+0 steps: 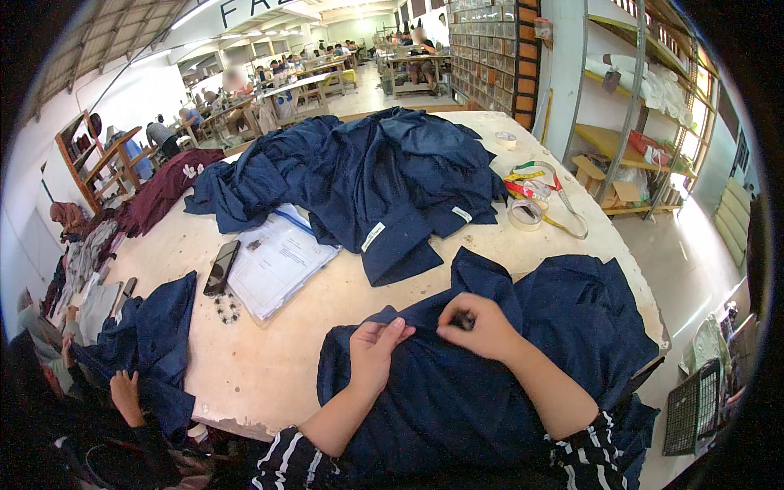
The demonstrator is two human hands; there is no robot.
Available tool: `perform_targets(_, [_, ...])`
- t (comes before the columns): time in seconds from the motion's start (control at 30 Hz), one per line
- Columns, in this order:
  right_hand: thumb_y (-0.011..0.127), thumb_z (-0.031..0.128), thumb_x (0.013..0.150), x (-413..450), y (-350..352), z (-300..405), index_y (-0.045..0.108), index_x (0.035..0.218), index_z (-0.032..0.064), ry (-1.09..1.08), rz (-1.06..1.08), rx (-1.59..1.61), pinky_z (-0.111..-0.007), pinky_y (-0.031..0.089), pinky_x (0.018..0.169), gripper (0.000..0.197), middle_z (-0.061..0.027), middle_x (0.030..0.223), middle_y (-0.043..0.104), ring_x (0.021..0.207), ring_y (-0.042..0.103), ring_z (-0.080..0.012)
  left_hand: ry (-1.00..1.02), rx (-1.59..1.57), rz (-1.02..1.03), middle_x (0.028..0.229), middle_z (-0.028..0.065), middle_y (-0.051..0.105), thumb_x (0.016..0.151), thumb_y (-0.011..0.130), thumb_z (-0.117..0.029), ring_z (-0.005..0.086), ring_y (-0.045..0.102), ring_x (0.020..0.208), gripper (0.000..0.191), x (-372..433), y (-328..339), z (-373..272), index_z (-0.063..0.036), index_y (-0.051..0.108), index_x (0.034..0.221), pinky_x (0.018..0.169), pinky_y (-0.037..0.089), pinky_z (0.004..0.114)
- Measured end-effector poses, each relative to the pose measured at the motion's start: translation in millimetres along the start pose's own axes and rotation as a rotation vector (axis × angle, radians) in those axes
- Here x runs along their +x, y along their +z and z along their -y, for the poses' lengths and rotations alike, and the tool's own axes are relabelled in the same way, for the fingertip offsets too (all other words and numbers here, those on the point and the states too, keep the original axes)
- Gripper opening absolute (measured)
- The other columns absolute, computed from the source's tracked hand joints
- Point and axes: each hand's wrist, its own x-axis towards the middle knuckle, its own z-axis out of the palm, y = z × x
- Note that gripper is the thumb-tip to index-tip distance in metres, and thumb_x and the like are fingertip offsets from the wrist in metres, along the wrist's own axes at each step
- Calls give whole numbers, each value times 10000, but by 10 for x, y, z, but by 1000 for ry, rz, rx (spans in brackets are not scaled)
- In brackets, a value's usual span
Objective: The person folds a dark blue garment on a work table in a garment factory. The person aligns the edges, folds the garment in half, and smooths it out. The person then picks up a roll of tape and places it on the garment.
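A navy fabric garment lies spread over the near edge of the table in front of me. My left hand pinches a fold of it between thumb and fingers. Just to the right, my right hand is curled above the cloth with thumb and forefinger bent toward each other; something small and dark shows within the curl, too unclear to name. Whether that hand grips cloth or thread cannot be told. Farther back is a large heap of navy garments, some with white labels bearing writing.
Papers in a clear sleeve, a smartphone and a beaded bracelet lie left of centre on the table. Tape rolls and a measuring tape lie back right. A co-worker's hand holds navy cloth at left.
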Motion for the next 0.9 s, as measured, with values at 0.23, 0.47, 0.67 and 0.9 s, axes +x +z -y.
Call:
perform_targets(0.23, [691,63,746,-84,124,258,533,847,45,-57,-185,113,-237,476,620,189,-47,780,597,700,594,-105,2,198,104,849,156,662,852,596,-69,164,638,785,141,-84,16,-31,69,625,845,754,490,254])
perform_targets(0.47, [688,66,746,-74,144,234,512,922,41,-62,-77,69,-291,503,670,249,-85,843,608,764,633,-162,32,287,149,833,144,668,853,601,-79,135,631,766,161,-144,64,-53,76,631,821,724,480,226])
perform_targets(0.67, [572,24,805,-41,147,203,429,1059,70,-85,80,177,-290,465,627,296,-62,854,527,679,549,-156,36,454,188,814,141,666,856,600,-88,138,634,765,168,-150,59,-50,72,615,808,707,485,224])
perform_targets(0.9, [494,94,856,-8,-166,208,445,1066,80,228,-151,967,-223,340,463,216,-40,744,493,487,409,-98,13,253,151,840,182,654,887,555,-120,212,649,782,211,-85,44,-160,72,590,807,750,508,295])
